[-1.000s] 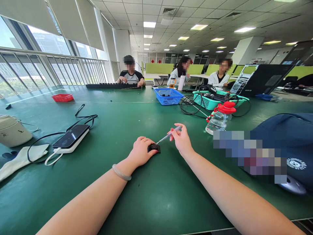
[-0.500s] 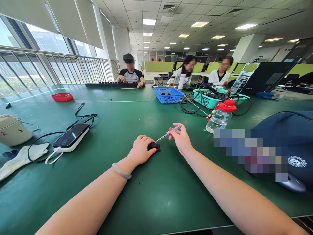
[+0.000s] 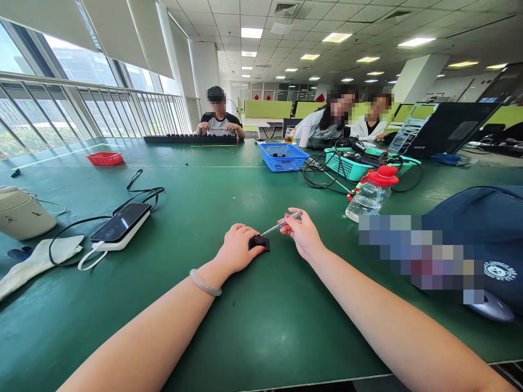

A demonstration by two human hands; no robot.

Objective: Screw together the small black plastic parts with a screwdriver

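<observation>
My left hand (image 3: 239, 249) rests on the green table (image 3: 265, 337), its fingers closed around a small black part (image 3: 265, 244) with a flat base and a rounded top. The fingers partly cover this part. In my right hand (image 3: 304, 234) is a slim screwdriver (image 3: 281, 223) with a clear handle, pinched between thumb and fingers. Its thin metal shaft slants down to the left, and the tip meets the top of the black part. What exactly the tip touches is too small to tell.
To the left lie a phone on a white power bank (image 3: 122, 226), a black cord and a white glove (image 3: 49, 253). Ahead are a red tray (image 3: 105, 159), a blue basket (image 3: 283, 158) and a teal basket (image 3: 351, 169) of cables. A water bottle (image 3: 365, 201) and dark bag (image 3: 469, 218) stand right.
My hands keep their hold on the black part and the screwdriver, nearly still. Across the table, one person leans to the right; the person in the cap has both hands over the long black strip.
</observation>
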